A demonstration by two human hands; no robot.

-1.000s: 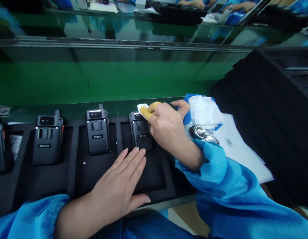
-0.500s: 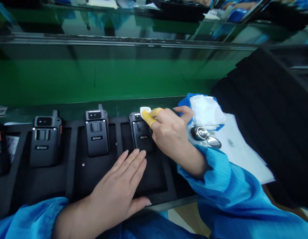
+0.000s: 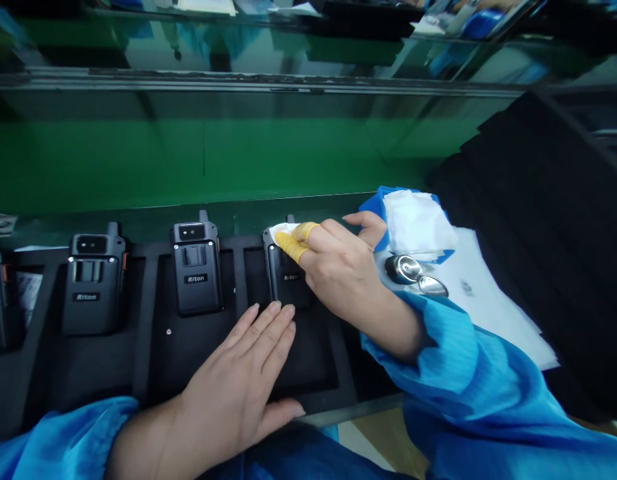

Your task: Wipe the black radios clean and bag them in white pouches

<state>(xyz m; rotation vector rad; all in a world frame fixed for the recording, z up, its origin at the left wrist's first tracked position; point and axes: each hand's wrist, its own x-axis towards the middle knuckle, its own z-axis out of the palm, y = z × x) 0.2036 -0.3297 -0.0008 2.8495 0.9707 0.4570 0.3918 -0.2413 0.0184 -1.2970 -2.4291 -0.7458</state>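
Note:
My right hand (image 3: 338, 267), with yellow finger cots on two fingers, pinches a white wipe (image 3: 282, 230). The wipe presses on the top of a black handheld radio (image 3: 288, 283) marked Riton, and the hand hides much of that radio. My left hand (image 3: 243, 373) lies flat with its fingers stretched out, fingertips at the lower end of the same radio. Two more radios stand to the left in the compartments of a black foam tray (image 3: 141, 320): a nearer radio (image 3: 196, 293) and a farther radio (image 3: 94, 313). At the left edge another radio (image 3: 1, 313) is partly cut off.
A blue box (image 3: 373, 203) with a stack of white wipes (image 3: 418, 223) stands right of my hand. Beside it are a metal-topped dispenser (image 3: 406, 268) with its lid open and white paper sheets (image 3: 493, 300). Black foam trays (image 3: 528, 233) are stacked at the right.
My right hand has moved the wipe slightly left and down across the radio's top, over its lens area. My left hand stays nearly in place. The view has shifted a little.

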